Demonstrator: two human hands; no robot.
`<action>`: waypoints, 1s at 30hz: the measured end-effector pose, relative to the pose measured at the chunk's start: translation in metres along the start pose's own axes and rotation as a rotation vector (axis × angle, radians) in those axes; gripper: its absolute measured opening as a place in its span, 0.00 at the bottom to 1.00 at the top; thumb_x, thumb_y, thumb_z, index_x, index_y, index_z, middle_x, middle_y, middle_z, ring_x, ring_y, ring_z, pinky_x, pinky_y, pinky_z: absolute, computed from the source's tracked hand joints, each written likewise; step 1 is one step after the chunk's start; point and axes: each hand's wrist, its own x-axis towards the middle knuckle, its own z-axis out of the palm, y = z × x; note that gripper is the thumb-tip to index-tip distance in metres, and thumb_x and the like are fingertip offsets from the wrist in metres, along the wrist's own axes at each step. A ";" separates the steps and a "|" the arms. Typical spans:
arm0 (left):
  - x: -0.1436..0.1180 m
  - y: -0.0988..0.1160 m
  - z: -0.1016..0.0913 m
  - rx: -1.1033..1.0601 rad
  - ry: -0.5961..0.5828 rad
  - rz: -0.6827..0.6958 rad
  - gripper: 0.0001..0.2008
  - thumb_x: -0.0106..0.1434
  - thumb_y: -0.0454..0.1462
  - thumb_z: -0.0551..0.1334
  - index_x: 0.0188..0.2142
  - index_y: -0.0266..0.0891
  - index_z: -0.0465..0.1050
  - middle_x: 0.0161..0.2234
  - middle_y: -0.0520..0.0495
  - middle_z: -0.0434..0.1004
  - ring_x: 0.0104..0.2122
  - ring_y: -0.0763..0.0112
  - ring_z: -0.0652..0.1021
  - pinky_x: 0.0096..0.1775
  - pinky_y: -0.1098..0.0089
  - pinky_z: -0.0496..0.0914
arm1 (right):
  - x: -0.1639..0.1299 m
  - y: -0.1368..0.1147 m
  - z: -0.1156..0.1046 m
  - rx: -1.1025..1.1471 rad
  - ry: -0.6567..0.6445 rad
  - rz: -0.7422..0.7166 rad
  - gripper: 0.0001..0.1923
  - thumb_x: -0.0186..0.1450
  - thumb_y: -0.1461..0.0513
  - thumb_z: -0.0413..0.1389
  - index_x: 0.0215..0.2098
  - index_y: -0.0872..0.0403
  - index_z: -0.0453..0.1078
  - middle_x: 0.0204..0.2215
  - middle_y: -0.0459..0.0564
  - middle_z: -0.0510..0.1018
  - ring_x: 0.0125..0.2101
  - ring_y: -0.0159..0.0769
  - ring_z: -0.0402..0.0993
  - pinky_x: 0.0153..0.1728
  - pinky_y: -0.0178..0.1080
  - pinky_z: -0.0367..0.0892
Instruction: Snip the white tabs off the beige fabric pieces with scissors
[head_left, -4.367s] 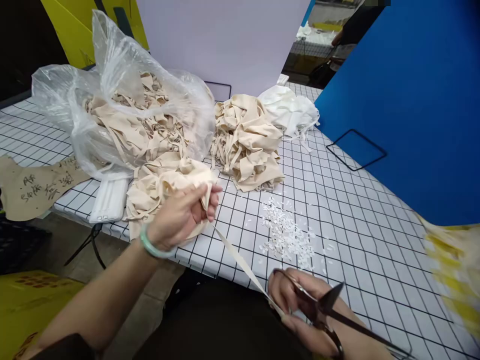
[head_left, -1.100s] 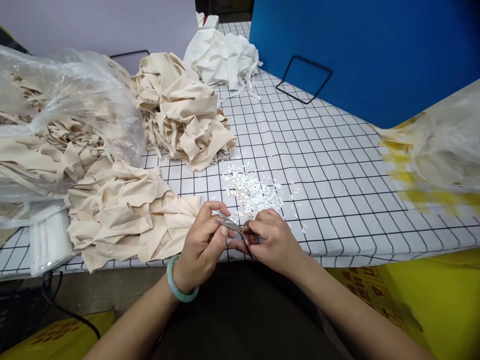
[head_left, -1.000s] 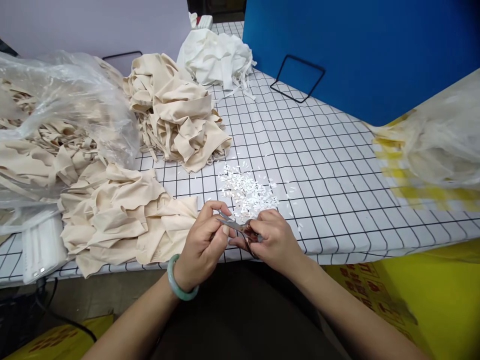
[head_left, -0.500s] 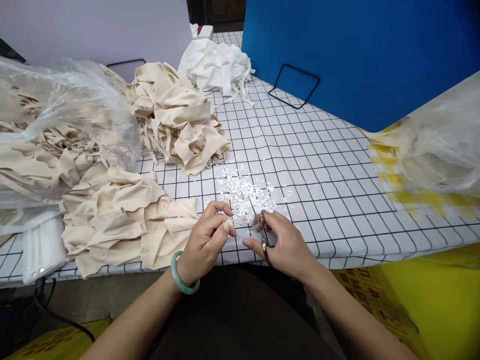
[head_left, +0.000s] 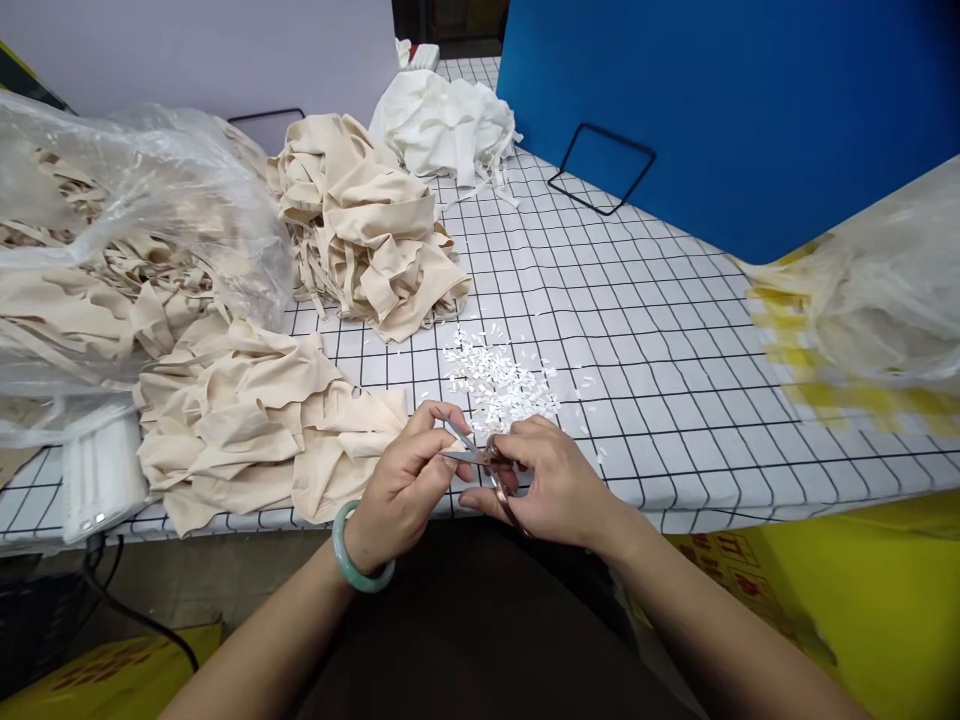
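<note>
Near the table's front edge, my right hand [head_left: 551, 478] is closed through the handles of a pair of scissors [head_left: 489, 457]. The blades are spread and point left, at the fingertips of my left hand [head_left: 416, 470]. That hand is closed in a pinch, and what it holds is too small to make out; a pale bit shows at the fingertips. Just beyond both hands lies a scatter of small white clippings [head_left: 502, 380]. Left of my left hand, flat beige fabric pieces [head_left: 255, 420] are spread along the edge.
A crumpled beige fabric heap [head_left: 367, 220] lies behind, with white fabric [head_left: 442, 125] farther back. A clear plastic bag [head_left: 187, 210] of beige fabric stands at left, beside a white power strip [head_left: 105, 480]. A blue panel [head_left: 712, 110] borders the checked tablecloth [head_left: 637, 330]; another plastic bag [head_left: 892, 290] is at right.
My right hand has moved left, bringing the scissors to my left fingertips. The blades now point left instead of away from me. The whole view has shifted slightly.
</note>
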 end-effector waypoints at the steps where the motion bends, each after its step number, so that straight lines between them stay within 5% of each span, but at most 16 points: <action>1: 0.000 0.000 0.000 0.008 -0.006 0.010 0.18 0.72 0.41 0.53 0.29 0.37 0.73 0.41 0.40 0.68 0.42 0.63 0.71 0.44 0.62 0.71 | 0.000 0.000 0.000 -0.006 0.000 -0.004 0.27 0.60 0.42 0.61 0.19 0.52 0.61 0.17 0.42 0.69 0.22 0.31 0.64 0.34 0.39 0.61; 23: 0.006 -0.002 0.003 0.047 -0.064 0.087 0.17 0.73 0.38 0.53 0.30 0.38 0.74 0.32 0.42 0.71 0.46 0.60 0.71 0.44 0.62 0.71 | -0.003 0.011 0.008 -0.051 0.103 -0.033 0.27 0.64 0.47 0.59 0.16 0.52 0.58 0.14 0.42 0.66 0.18 0.29 0.61 0.30 0.37 0.59; 30: 0.010 -0.004 0.005 0.052 -0.052 0.063 0.16 0.72 0.37 0.53 0.31 0.37 0.74 0.38 0.41 0.71 0.47 0.61 0.71 0.47 0.62 0.71 | -0.005 0.020 0.008 -0.051 0.144 -0.022 0.30 0.66 0.43 0.55 0.16 0.52 0.58 0.13 0.43 0.67 0.18 0.30 0.62 0.28 0.38 0.60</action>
